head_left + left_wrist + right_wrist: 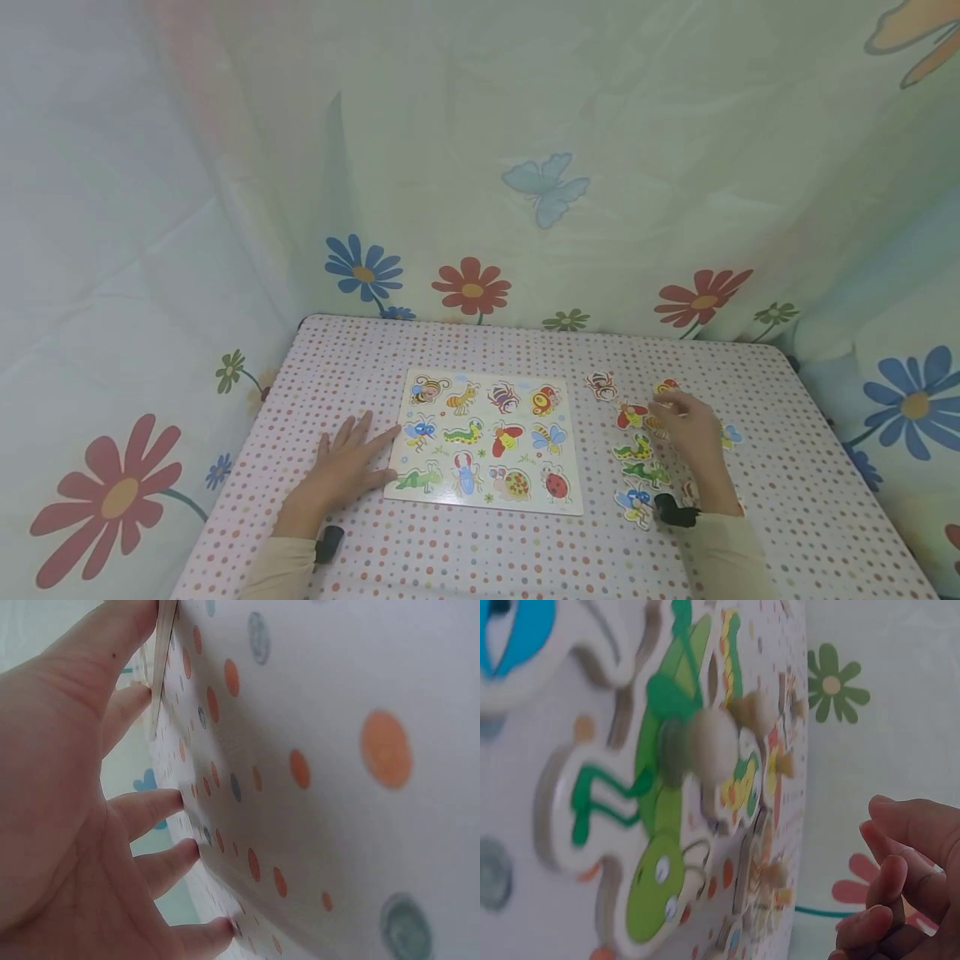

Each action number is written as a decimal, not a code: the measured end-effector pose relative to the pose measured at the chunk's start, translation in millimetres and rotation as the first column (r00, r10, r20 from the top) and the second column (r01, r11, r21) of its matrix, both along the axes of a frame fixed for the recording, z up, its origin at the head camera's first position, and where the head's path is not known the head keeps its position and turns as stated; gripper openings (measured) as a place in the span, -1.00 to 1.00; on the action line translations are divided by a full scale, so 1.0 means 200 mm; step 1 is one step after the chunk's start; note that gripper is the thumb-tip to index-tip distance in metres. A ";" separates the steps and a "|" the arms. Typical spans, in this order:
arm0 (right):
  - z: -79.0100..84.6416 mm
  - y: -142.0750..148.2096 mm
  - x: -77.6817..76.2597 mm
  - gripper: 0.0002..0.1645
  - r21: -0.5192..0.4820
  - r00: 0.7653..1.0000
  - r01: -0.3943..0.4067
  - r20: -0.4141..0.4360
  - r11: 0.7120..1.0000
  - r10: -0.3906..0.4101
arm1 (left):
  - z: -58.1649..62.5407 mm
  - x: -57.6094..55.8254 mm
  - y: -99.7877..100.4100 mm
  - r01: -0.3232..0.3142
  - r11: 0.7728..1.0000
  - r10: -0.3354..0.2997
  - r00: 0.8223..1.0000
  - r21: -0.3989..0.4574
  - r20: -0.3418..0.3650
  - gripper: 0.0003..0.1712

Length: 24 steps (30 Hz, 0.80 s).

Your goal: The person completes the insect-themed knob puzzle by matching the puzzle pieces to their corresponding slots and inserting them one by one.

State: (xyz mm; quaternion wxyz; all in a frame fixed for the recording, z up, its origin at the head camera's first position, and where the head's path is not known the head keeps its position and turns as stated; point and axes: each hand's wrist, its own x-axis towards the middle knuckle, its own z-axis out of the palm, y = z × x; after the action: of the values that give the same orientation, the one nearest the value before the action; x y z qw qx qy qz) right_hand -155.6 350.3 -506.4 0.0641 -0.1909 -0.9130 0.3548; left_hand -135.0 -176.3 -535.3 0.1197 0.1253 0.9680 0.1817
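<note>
A wooden puzzle board (483, 450) with rows of colourful insect pictures lies on the dotted table. My left hand (341, 467) rests beside its left edge with fingers spread; in the left wrist view, thumb and forefinger touch the board's edge (161, 667). To the right of the board lie loose insect pieces with wooden knobs, among them a green grasshopper piece (660, 802), a caterpillar piece (632, 447) and a blue ant piece (635, 505). Over this group hovers my right hand (690, 429), its fingers loosely bent with nothing visible between them. It partly hides several pieces.
A spider-like piece (601, 386) lies near the board's upper right corner, and a red-winged piece (632, 414) is just below it. The table (480, 567) has a dotted cover. A flower-printed curtain (450, 167) hangs behind and at both sides.
</note>
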 end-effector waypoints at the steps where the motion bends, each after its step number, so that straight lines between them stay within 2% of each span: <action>1: 0.00 0.01 0.00 -0.53 -0.015 1.000 0.013 0.002 1.000 -0.013 | 0.00 0.00 0.00 0.001 1.000 -0.001 1.000 0.000 0.000 -0.17; 10: -0.02 0.08 0.03 -0.52 -0.118 0.997 0.060 0.045 0.991 -0.055 | 0.00 0.00 0.00 0.000 1.000 0.000 1.000 0.004 -0.002 -0.17; 24: -0.05 0.11 0.05 -0.49 -0.110 0.994 0.032 0.103 0.993 -0.020 | -0.01 0.00 -0.01 0.000 1.000 0.000 1.000 0.012 0.000 -0.18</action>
State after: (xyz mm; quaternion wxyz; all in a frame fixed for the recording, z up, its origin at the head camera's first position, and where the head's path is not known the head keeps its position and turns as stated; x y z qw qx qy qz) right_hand -145.2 372.4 -517.2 0.0111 -0.2239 -0.8913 0.3941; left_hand -136.0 -177.8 -537.5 0.1191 0.1262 0.9668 0.1873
